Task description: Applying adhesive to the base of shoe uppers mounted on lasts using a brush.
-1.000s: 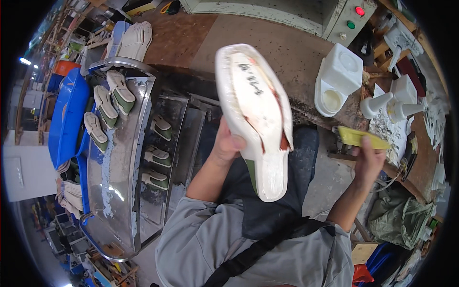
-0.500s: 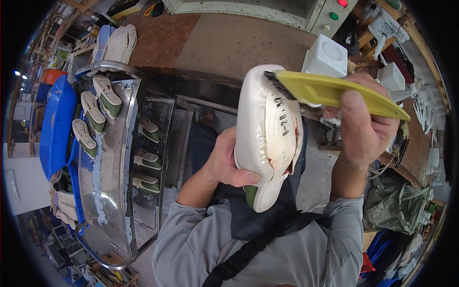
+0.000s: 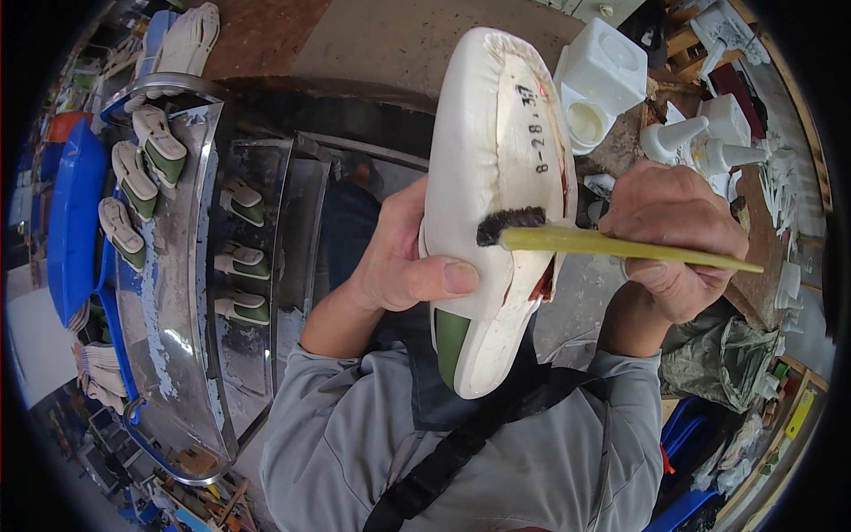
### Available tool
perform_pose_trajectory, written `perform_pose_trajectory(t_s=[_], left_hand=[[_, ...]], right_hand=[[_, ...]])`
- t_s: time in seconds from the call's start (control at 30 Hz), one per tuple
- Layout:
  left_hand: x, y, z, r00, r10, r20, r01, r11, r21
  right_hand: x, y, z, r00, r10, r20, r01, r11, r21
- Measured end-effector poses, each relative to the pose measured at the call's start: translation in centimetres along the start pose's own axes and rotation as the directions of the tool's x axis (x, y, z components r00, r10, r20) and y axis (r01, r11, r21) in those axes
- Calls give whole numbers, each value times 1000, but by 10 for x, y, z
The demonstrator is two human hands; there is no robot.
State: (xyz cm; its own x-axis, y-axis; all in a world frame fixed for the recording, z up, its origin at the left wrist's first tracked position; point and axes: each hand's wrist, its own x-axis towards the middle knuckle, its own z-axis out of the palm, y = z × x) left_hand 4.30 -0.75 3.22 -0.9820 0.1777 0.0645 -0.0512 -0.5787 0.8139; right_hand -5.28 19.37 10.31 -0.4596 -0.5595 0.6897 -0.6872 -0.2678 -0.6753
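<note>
My left hand (image 3: 417, 262) grips a white shoe upper (image 3: 461, 177) from its left side, thumb pressed on the edge. The shoe is held bottom up, with dark handwritten marks on its pale underside and a green patch near the end closest to me. In my right hand (image 3: 678, 235) is a yellow-handled brush (image 3: 612, 245), fingers wrapped round the handle. Its dark bristles (image 3: 511, 226) touch the shoe's underside at about mid-length. Between the gathered edges near the bristles, a reddish-brown strip shows.
On the left, a metal rack (image 3: 191, 293) carries several white-and-green shoes (image 3: 133, 180), beside a blue tub (image 3: 73, 222). A workbench (image 3: 381, 44) runs along the far side. White plastic containers (image 3: 607, 62) and nozzle bottles (image 3: 674, 137) stand at the right.
The brush has moved from the shoe's far tip down to its middle, and its handle has turned edge-on. The shoe sits higher in view.
</note>
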Motion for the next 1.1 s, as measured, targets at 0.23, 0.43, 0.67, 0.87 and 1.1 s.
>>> perform_pose_trajectory(t_s=[0.23,0.43,0.67,0.87,1.1], left_hand=[[1,-3,-1,992,56,-116,-54,998,17],[9,-10,2,934,308,-183,-300,951,73],[8,-8,1,873,486,-49,-475,867,149],[0,-6,-6,875,483,39,-480,875,-67],[-17,-27,-29,890,453,51,-418,856,-305]], right_hand=[[-23,-2,18,995,15,-99,-10,999,49],[-51,-15,20,980,59,-188,-43,995,88],[-13,-22,30,919,53,-392,-172,946,-276],[-9,-19,-15,997,-76,-7,75,965,251],[17,-7,20,949,142,-281,-151,988,-12]])
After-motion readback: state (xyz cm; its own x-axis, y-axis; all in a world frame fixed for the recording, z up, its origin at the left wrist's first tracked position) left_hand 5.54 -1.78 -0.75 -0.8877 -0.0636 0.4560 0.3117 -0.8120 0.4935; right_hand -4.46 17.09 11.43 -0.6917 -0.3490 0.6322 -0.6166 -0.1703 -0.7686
